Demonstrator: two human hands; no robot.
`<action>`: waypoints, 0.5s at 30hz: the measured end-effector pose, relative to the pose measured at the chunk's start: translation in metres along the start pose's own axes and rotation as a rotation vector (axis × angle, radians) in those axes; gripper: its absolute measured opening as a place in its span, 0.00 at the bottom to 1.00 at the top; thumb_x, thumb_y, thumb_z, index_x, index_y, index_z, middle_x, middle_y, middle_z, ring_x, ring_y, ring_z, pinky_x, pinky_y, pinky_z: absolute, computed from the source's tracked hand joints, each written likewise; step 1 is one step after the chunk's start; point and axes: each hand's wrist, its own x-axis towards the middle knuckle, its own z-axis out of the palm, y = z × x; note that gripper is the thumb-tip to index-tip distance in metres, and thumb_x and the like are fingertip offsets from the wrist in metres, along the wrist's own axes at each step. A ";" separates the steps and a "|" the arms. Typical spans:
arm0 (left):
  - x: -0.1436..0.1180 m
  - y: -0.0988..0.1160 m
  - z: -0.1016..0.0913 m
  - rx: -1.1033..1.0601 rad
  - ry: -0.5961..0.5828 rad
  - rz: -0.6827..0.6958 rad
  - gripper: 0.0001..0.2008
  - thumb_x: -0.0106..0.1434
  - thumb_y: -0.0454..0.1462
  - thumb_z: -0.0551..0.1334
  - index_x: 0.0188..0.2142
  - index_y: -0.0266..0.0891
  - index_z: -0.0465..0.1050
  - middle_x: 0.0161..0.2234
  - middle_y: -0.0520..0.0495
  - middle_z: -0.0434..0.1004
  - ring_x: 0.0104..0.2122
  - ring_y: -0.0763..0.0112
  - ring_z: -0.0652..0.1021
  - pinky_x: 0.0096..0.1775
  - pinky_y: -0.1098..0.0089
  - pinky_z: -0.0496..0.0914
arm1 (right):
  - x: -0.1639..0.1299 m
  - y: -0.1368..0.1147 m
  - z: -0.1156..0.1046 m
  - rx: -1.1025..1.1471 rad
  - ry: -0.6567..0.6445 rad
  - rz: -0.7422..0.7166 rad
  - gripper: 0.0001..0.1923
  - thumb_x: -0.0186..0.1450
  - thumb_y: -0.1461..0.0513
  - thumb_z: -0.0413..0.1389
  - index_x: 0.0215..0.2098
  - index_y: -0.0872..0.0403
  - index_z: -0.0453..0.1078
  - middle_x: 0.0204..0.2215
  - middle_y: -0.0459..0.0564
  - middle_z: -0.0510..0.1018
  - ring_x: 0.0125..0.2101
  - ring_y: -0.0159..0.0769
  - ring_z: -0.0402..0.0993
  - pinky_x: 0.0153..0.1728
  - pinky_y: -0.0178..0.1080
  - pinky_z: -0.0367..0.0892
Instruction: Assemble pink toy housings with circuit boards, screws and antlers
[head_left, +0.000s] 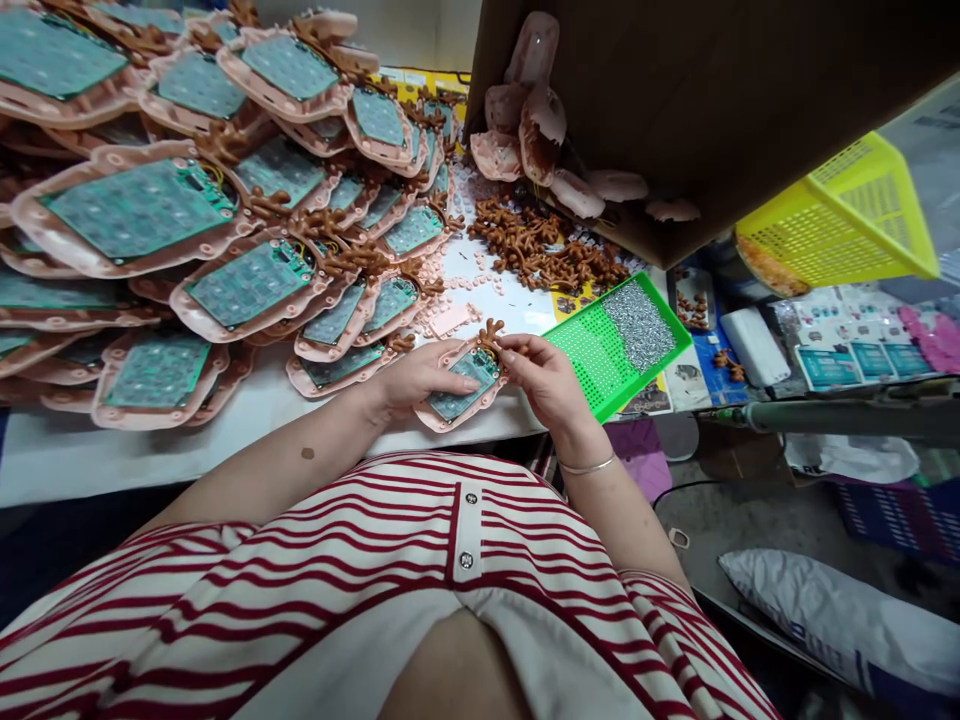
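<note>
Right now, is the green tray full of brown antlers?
No, the green tray holds a heap of small silvery bits at its far end; the brown antlers lie loose on the table.

A green tray of screws lies beside a yellow basket

No lettering anywhere is sharp enough to read

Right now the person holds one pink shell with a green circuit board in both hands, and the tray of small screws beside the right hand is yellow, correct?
Not quite. In the head view the tray of small screws is green; the yellow thing is a basket further right. The rest holds: left hand and right hand hold the pink shell.
</note>
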 end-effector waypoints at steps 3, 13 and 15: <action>0.000 0.000 0.003 -0.025 0.020 0.026 0.18 0.48 0.35 0.74 0.40 0.33 0.77 0.31 0.44 0.81 0.27 0.70 0.78 0.31 0.73 0.69 | -0.001 -0.001 0.004 -0.029 0.015 -0.031 0.18 0.52 0.52 0.71 0.36 0.51 0.76 0.26 0.41 0.75 0.26 0.26 0.67 0.30 0.34 0.67; -0.012 0.010 0.020 0.271 0.293 0.172 0.23 0.52 0.39 0.73 0.48 0.36 0.76 0.47 0.40 0.82 0.47 0.55 0.79 0.51 0.62 0.70 | 0.036 -0.062 -0.040 -0.449 0.071 -0.245 0.20 0.58 0.49 0.67 0.41 0.52 0.77 0.34 0.47 0.79 0.32 0.30 0.72 0.34 0.37 0.69; -0.023 0.024 0.028 0.555 0.434 0.284 0.28 0.52 0.39 0.72 0.53 0.39 0.75 0.53 0.40 0.79 0.54 0.51 0.76 0.57 0.59 0.66 | 0.061 -0.074 -0.050 -0.576 0.096 -0.280 0.17 0.58 0.51 0.66 0.39 0.54 0.77 0.32 0.48 0.79 0.31 0.30 0.70 0.32 0.37 0.67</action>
